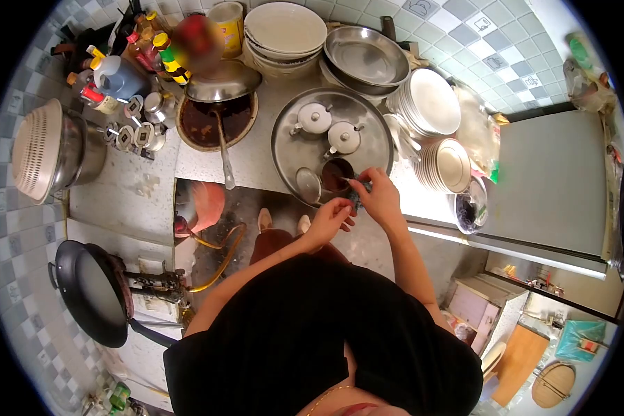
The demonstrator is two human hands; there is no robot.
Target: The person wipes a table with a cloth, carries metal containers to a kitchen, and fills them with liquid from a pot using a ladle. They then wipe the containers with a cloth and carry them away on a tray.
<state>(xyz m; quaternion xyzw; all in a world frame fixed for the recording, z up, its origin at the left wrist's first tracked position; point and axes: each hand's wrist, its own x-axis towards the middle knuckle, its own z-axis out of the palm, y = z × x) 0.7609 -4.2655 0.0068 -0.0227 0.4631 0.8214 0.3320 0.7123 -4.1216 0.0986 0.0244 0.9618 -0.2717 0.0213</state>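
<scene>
A round steel tray lies on the counter, with two lidded white pots, one behind the other. Near its front edge stands an open pot with dark reddish contents, a round lid leaning beside it. My right hand is at the pot's right side, fingers pinched on a dark, crumpled scrubber or cloth. My left hand is just in front of the pot, fingers curled close to the same dark item; what it holds, if anything, is hidden.
Left of the tray sits a bowl of dark sauce with a ladle across it. Stacked plates and small dishes stand right. A black wok is at the lower left; bottles crowd the back left.
</scene>
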